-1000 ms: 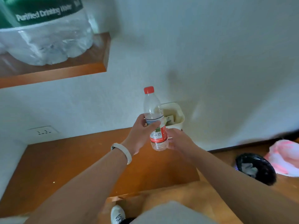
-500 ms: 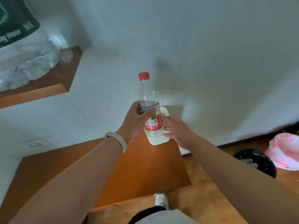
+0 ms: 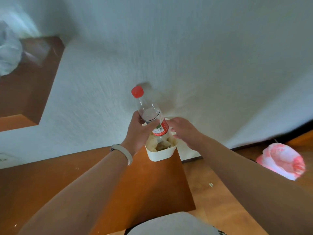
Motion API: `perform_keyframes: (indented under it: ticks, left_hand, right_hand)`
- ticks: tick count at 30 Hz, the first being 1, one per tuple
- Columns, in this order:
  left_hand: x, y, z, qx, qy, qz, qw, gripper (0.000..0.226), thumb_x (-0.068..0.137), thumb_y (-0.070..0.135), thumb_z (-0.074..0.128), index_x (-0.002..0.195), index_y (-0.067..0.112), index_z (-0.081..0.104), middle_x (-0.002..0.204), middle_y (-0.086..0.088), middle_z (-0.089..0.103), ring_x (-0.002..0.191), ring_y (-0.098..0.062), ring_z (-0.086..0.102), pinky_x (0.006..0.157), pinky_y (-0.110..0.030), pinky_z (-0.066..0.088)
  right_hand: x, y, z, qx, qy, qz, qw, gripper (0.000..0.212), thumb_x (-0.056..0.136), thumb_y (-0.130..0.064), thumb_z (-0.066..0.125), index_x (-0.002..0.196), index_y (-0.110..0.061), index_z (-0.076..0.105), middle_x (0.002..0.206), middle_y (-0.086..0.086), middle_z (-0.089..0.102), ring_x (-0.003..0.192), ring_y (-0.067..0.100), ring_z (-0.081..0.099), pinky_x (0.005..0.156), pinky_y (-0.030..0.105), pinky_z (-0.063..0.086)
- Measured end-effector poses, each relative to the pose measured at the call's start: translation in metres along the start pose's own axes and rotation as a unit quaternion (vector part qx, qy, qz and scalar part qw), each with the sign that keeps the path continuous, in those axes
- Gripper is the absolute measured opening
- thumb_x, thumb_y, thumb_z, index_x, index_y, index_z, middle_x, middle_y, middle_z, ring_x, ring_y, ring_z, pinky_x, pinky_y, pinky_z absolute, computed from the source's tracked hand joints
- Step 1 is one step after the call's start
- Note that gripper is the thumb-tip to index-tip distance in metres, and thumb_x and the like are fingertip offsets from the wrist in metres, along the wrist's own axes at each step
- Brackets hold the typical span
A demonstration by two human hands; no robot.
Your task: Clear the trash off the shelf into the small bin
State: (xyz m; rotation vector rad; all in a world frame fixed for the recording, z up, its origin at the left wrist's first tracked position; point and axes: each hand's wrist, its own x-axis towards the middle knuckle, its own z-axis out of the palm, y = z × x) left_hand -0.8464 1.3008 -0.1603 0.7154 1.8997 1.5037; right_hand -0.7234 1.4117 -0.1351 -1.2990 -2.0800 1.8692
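My left hand [image 3: 139, 133] grips a clear plastic bottle [image 3: 150, 114] with a red cap and red label. The bottle tilts left, and its base sits in the mouth of the small cream bin [image 3: 160, 152]. That bin stands at the far right corner of the lower wooden shelf [image 3: 94, 173] against the white wall, with crumpled trash inside. My right hand [image 3: 183, 131] hovers just right of the bottle over the bin's rim, its fingers loosely curled; whether it touches the rim is hidden.
An upper wooden shelf [image 3: 28, 85] at the left carries a clear plastic-wrapped pack [image 3: 8, 53]. A pink and white bag [image 3: 282, 161] lies on the wooden floor at the right. A wall socket [image 3: 5, 158] sits low at the left edge.
The bottle has gone from upright above the shelf to tilted, with its base lowered into the bin. My right hand has shifted from the bottle's base to the bin's right side.
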Motion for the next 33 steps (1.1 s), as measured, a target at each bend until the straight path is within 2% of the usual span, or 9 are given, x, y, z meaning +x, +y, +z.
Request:
perform_keyframes:
  ticks: [4,7,11,14,16,20,23,28,33]
  left_hand:
    - [0.011,-0.018,-0.002,-0.002,-0.012,-0.01,1.0,0.064,0.075,0.031,0.079,0.129,0.023,0.047,0.119,0.0,0.062,0.11,-0.016,0.062,0.091,-0.037,0.057]
    - [0.014,-0.028,0.0,-0.014,-0.006,-0.026,1.0,0.068,0.073,0.029,0.081,0.13,0.021,0.044,0.12,-0.003,0.062,0.111,-0.018,0.063,0.092,-0.04,0.057]
    - [0.011,-0.03,0.007,-0.017,0.03,-0.06,0.998,0.068,0.077,0.017,0.081,0.128,0.028,0.038,0.119,0.001,0.061,0.109,-0.018,0.063,0.09,-0.039,0.057]
    - [0.01,-0.026,0.011,-0.007,0.064,-0.058,0.996,0.053,0.082,0.02,0.077,0.124,0.021,0.045,0.109,0.0,0.063,0.097,-0.012,0.064,0.072,-0.018,0.055]
    - [0.01,-0.023,0.011,0.0,0.107,-0.056,0.993,0.044,0.08,0.023,0.077,0.115,0.022,0.05,0.104,-0.002,0.062,0.093,-0.011,0.062,0.067,-0.013,0.05]
    - [0.012,-0.033,0.007,0.012,0.145,-0.08,0.986,0.048,0.07,0.054,0.071,0.111,0.03,0.059,0.108,0.002,0.066,0.101,-0.016,0.063,0.09,-0.038,0.054]
    - [0.014,-0.04,0.005,0.02,0.151,-0.105,0.983,0.059,0.068,0.064,0.07,0.113,0.028,0.062,0.11,0.007,0.069,0.103,-0.014,0.065,0.095,-0.046,0.053]
    - [0.009,-0.036,0.011,0.0,0.163,-0.109,0.981,0.05,0.069,0.057,0.075,0.11,0.031,0.062,0.11,0.01,0.069,0.104,-0.01,0.064,0.096,-0.045,0.051]
    - [-0.006,-0.023,0.013,-0.009,0.167,-0.1,0.981,0.073,0.073,0.048,0.082,0.13,0.032,0.04,0.126,0.012,0.052,0.12,-0.009,0.051,0.098,-0.035,0.044]
  right_hand:
    - [0.018,-0.001,0.003,-0.064,0.005,-0.006,0.998,0.04,0.092,-0.047,0.053,0.097,-0.009,0.064,0.093,0.008,0.065,0.089,0.022,0.06,0.089,0.045,0.05]
    - [0.027,0.003,0.004,-0.097,0.002,-0.018,0.995,0.04,0.093,-0.044,0.051,0.095,-0.006,0.064,0.089,0.011,0.065,0.083,0.023,0.059,0.078,0.04,0.049]
    - [0.03,0.001,0.001,-0.135,-0.017,-0.054,0.989,0.045,0.095,-0.044,0.049,0.105,-0.004,0.066,0.104,0.016,0.067,0.096,0.028,0.063,0.088,0.046,0.049]
    - [0.036,-0.001,-0.002,-0.17,-0.041,-0.059,0.983,0.041,0.094,-0.047,0.047,0.106,-0.014,0.069,0.106,0.008,0.068,0.094,0.019,0.063,0.087,0.04,0.05]
    - [0.039,-0.004,-0.005,-0.195,-0.059,-0.073,0.976,0.04,0.095,-0.044,0.045,0.106,-0.014,0.068,0.107,0.006,0.065,0.094,0.018,0.062,0.086,0.04,0.05]
    - [0.04,-0.007,-0.004,-0.244,-0.093,-0.093,0.961,0.043,0.1,-0.039,0.038,0.114,-0.008,0.064,0.113,0.009,0.06,0.1,0.021,0.058,0.094,0.043,0.05]
    - [0.047,-0.003,0.001,-0.276,-0.095,-0.122,0.948,0.046,0.1,-0.036,0.04,0.113,0.003,0.059,0.111,0.021,0.062,0.101,0.034,0.059,0.089,0.05,0.05]
    - [0.048,0.0,0.001,-0.289,-0.121,-0.13,0.941,0.031,0.094,-0.037,0.05,0.107,-0.012,0.06,0.104,0.008,0.066,0.096,0.022,0.062,0.088,0.047,0.05]
    - [0.04,-0.007,-0.012,-0.3,-0.108,-0.158,0.935,0.031,0.096,-0.041,0.052,0.115,-0.016,0.057,0.112,0.004,0.064,0.1,0.019,0.06,0.086,0.037,0.052]
